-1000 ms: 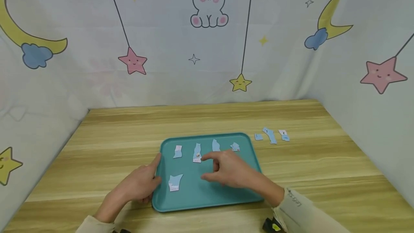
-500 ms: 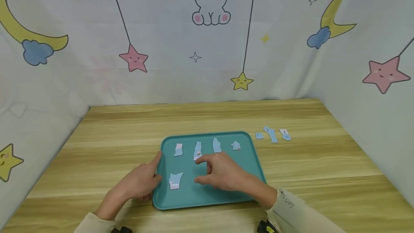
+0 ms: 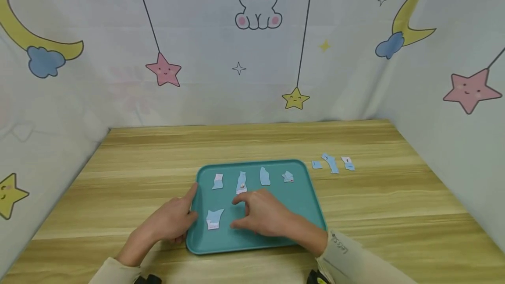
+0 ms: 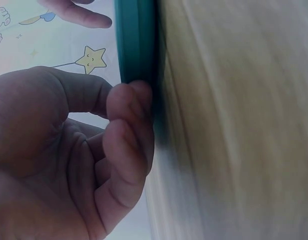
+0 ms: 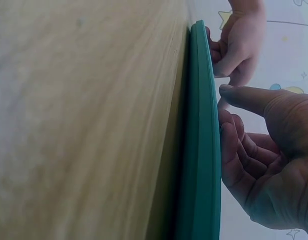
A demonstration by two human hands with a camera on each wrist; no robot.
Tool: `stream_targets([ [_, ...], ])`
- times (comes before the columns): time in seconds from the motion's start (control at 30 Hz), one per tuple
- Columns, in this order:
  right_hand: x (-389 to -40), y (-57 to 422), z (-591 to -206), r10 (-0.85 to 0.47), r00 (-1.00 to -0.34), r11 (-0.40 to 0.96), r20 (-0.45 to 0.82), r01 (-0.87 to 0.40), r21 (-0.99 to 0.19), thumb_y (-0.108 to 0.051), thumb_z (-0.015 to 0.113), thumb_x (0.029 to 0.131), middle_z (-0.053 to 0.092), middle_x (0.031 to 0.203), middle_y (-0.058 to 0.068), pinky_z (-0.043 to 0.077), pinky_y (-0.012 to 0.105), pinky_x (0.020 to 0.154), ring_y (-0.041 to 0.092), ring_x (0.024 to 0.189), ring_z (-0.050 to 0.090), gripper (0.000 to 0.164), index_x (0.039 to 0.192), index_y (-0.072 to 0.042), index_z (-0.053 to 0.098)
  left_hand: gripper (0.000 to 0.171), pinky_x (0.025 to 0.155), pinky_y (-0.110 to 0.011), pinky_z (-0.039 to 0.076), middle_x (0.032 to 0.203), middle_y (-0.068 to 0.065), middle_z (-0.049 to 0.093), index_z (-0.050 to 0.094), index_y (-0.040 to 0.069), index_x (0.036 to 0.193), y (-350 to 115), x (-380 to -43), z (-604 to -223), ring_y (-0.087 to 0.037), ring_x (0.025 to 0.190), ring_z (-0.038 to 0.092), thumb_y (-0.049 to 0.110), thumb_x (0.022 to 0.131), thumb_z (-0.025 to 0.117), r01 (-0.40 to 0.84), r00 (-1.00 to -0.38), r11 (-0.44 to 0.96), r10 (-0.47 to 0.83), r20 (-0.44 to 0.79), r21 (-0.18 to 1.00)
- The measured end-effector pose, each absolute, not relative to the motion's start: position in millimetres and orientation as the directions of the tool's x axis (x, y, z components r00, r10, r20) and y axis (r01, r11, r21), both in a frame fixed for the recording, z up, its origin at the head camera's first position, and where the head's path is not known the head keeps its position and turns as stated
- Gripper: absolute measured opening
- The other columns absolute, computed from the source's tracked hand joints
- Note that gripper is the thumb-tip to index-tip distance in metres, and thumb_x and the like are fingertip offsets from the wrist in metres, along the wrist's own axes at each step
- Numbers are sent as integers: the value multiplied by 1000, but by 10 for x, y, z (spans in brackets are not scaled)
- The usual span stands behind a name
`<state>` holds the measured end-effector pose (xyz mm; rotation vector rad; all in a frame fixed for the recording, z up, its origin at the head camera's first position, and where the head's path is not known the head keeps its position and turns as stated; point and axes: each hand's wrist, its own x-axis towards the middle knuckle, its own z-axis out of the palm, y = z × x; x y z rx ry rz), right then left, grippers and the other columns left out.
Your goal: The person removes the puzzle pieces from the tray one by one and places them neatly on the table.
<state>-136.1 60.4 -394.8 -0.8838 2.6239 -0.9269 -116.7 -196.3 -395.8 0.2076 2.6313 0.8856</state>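
Note:
A teal tray (image 3: 272, 249) lies on the table with several flat, irregular blue-and-white paper pieces on it. My left hand (image 3: 173, 218) grips its left edge, thumb at the rim and index finger along it; the left wrist view has the other fingers curled against the tray's side. Over the middle of the tray is my right hand (image 3: 264, 214), holding nothing, with thumb and index finger apart and the other fingers curled. A paper piece with a small shell-like print (image 3: 241, 183) lies just beyond its index fingertip. Left of its thumb is a wider piece (image 3: 214, 219).
Along the tray's far side lie a pink-and-blue piece (image 3: 218, 181), a plain blue piece (image 3: 264, 176) and a small jagged piece (image 3: 288, 176). Three more, including a long narrow piece (image 3: 330, 162), rest on the wooden table (image 3: 394, 214) beyond the tray's right corner. Printed cloth surrounds the table.
My right hand has moved left and slightly toward me over the tray, uncovering the lower end of the plain blue piece. My left hand stays at the tray's edge.

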Motion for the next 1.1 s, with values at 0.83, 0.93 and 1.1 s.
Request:
stream_targets([
  [0.83, -1296, 268, -3970, -613, -790, 731, -25, -555, -397, -41, 88, 84, 80, 114, 0, 57, 29, 94, 15, 107, 72, 51, 123, -9, 77, 78, 42, -34, 47, 52, -6, 59, 8, -11, 165, -1975, -1154, -3948, -16, 38, 54, 6, 102, 51, 47, -925, 784, 268, -270, 619],
  [0.93, -1287, 240, -3969, -618, -786, 733, -21, -566, -378, -41, 88, 84, 80, 115, 2, 58, 30, 93, 16, 108, 73, 53, 124, -8, 77, 78, 42, -34, 47, 53, -6, 59, 8, -11, 165, -1976, -1153, -3948, -15, 38, 55, 6, 102, 52, 45, -925, 785, 266, -272, 618],
  [1.1, -1281, 200, -3972, -607, -795, 744, 4, -570, -348, -42, 89, 84, 81, 108, 2, 59, 30, 85, 18, 99, 74, 52, 120, -7, 78, 78, 42, -34, 48, 53, -6, 59, 9, -10, 165, -1980, -1151, -3946, -16, 38, 55, 6, 102, 52, 38, -925, 786, 261, -275, 617],
])
